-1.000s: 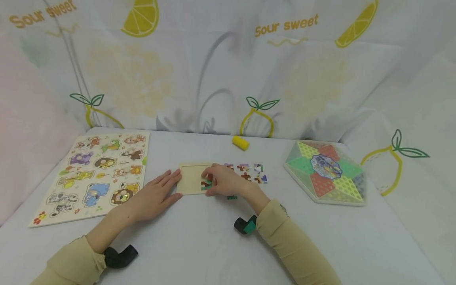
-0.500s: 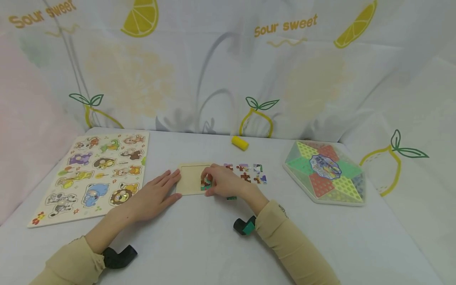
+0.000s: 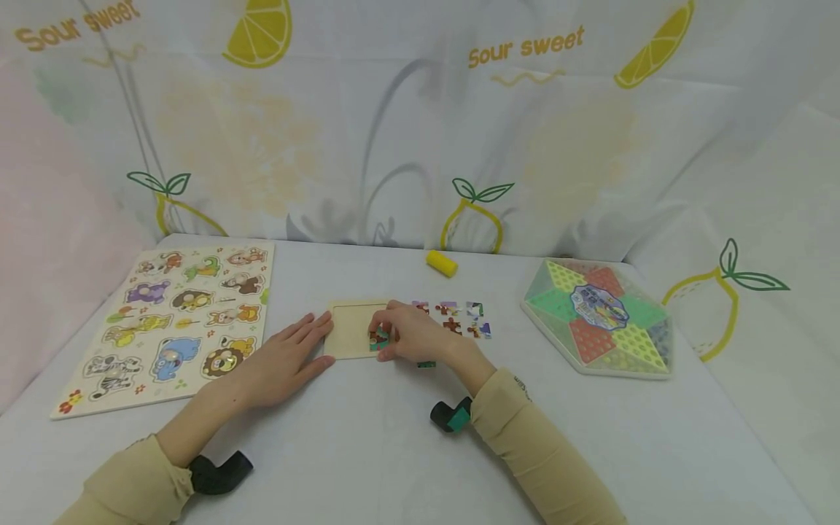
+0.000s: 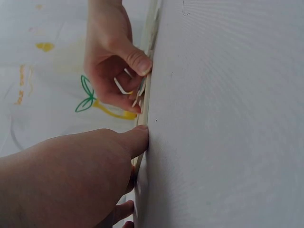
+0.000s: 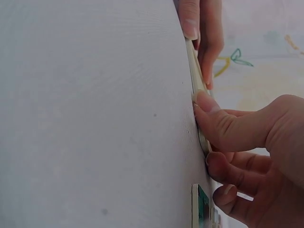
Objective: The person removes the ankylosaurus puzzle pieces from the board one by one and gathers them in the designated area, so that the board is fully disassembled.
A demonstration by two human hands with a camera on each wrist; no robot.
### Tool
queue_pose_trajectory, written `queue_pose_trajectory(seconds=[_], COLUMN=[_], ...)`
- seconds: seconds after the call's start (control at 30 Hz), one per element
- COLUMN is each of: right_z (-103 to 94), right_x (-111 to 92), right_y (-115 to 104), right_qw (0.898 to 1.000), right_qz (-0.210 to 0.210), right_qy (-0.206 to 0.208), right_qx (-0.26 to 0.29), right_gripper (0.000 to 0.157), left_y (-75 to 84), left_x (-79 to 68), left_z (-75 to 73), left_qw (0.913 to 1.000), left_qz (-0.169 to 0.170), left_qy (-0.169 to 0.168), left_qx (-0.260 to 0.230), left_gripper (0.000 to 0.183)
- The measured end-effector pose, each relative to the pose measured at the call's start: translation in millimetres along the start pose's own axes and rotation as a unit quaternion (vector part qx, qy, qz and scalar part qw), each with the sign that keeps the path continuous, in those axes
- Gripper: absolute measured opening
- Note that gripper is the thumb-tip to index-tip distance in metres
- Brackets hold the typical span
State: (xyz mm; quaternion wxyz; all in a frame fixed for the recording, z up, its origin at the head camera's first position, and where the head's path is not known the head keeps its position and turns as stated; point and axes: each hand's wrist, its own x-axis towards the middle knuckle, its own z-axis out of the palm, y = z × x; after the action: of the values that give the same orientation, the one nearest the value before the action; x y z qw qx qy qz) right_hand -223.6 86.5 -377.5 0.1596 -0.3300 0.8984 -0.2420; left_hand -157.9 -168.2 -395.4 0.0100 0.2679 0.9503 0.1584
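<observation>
A shallow wooden puzzle tray (image 3: 349,332) lies on the white cloth in the middle of the table. My left hand (image 3: 289,363) rests at its left edge, fingers extended, with the thumb touching the near left corner. Over the tray's right side, my right hand (image 3: 416,334) pinches a small jigsaw piece (image 3: 378,337) in brown and green. In the left wrist view this piece looks tilted between thumb and fingers, low over the tray. My fingers partly hide it and the tray's right edge. Loose jigsaw pieces (image 3: 453,327) lie to the right of the right hand.
At the left lies a large animal puzzle board (image 3: 216,300). A yellow cylinder (image 3: 442,263) is behind the loose pieces. To the right stands a hexagonal plastic box (image 3: 600,319) with coloured panels. A lemon-print curtain (image 3: 394,131) hangs behind the table.
My right hand's fingers have shifted very slightly left, and the jigsaw piece has turned a little between them. The left hand and the tray have stayed in place.
</observation>
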Motion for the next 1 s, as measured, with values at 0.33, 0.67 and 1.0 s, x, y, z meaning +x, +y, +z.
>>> queue_pose_trajectory(seconds=[0.33,0.67,1.0], right_z=[-2.3,-3.7,-4.2], right_x=[-1.3,-1.3,-0.4], right_y=[-0.6,-1.0,1.7], right_qw=[1.0,1.0,1.0], right_qz=[-0.008,-0.013,-0.001], right_qy=[0.008,0.023,0.019], right_qx=[0.006,0.008,-0.005], right_gripper=[0.037,0.04,0.038], left_y=[0.2,0.3,-0.4], left_x=[-1.0,-0.9,-1.0], left_z=[-0.5,-1.2,-0.7], left_qw=[1.0,0.9999,0.9999], left_qz=[0.005,0.007,0.008], left_qy=[0.003,0.004,0.005], left_qx=[0.004,0.006,0.006], left_gripper=[0.062,0.062,0.062])
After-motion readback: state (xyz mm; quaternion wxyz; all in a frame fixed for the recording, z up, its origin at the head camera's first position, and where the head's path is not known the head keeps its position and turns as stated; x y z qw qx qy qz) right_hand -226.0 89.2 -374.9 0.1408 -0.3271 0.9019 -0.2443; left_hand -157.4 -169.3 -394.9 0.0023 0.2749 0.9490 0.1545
